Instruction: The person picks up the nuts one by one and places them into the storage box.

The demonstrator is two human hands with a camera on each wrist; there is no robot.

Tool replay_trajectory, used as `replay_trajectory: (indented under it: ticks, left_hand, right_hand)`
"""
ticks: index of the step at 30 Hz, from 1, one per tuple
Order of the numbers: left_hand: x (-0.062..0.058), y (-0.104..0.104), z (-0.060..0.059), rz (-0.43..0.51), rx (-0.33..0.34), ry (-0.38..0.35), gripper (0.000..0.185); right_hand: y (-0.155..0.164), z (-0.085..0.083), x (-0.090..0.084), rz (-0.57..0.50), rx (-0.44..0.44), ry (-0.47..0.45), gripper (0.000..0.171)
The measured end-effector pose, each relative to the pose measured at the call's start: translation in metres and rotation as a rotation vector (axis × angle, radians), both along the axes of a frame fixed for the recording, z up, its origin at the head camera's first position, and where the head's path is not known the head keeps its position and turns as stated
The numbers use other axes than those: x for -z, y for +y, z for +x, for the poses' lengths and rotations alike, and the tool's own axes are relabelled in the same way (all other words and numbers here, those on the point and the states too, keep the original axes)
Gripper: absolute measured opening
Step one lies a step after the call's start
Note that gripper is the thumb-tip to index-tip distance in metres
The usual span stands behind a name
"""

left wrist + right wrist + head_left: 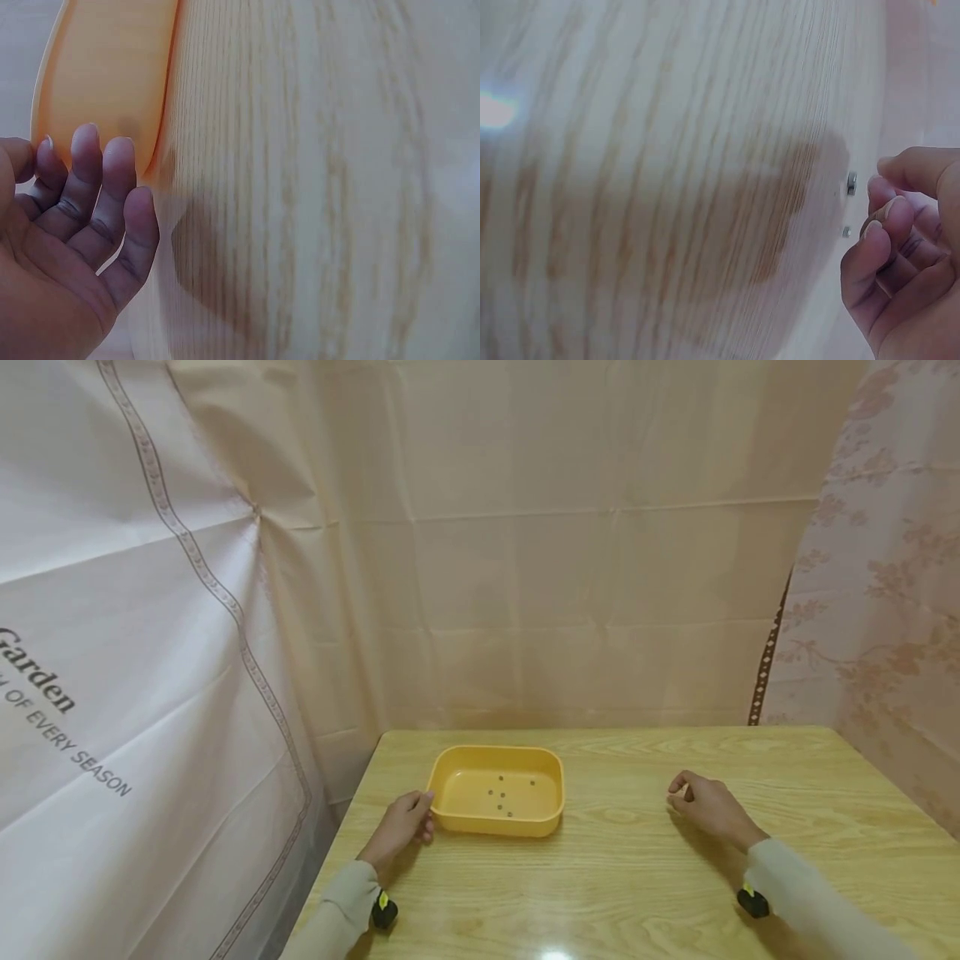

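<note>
A yellow rectangular plastic basin (pixel 555 802) stands on the wooden table, with several small metal nuts (pixel 502 795) scattered over its floor. At its left end my left hand (pixel 401 827) pinches the rim, thumb on top and bent fingers along the outer wall (pixel 97 67). Off to the right of the basin, my right hand (pixel 708 810) hovers low over the table, thumb and index fingertip close together and the other fingers bent. Just beyond those fingertips in the right wrist view are a metal nut (pixel 852 184) and a smaller metal piece (pixel 847 232). Nothing shows between the fingers.
The light wood table (pixel 615 877) runs back to a beige hanging cloth (pixel 585 568). A white printed cloth (pixel 150 693) hangs at the left side, a floral one (pixel 885 610) at the right. Each wrist carries a black camera.
</note>
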State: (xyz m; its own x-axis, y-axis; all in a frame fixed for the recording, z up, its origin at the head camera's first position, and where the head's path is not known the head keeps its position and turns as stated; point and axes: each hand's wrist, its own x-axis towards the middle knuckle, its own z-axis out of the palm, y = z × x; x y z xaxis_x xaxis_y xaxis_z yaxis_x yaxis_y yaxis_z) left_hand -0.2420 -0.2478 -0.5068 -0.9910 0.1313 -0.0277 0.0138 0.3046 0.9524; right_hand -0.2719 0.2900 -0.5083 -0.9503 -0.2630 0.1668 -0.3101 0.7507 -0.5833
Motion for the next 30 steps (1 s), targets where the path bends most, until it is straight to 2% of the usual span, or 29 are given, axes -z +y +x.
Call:
replay_trajectory:
  ticks: [11,20,27,30]
  left_hand:
    - [0.0,0.0,0.0,-0.005,0.0,-0.014,0.039]
    - [-0.001,-0.001,0.0,-0.009,-0.001,-0.013,0.039]
    - [-0.002,-0.001,0.001,-0.005,0.007,-0.012,0.04]
    - [-0.002,-0.001,0.0,-0.002,0.017,-0.011,0.041]
  right_hand:
    - [0.021,-0.001,0.008,0.024,0.037,-0.023,0.025]
    - [0.027,-0.004,0.012,0.041,0.027,-0.019,0.022]
    - [0.03,-0.012,0.015,0.046,0.014,0.003,0.03]
    - [0.03,-0.014,0.016,0.056,0.016,0.009,0.028]
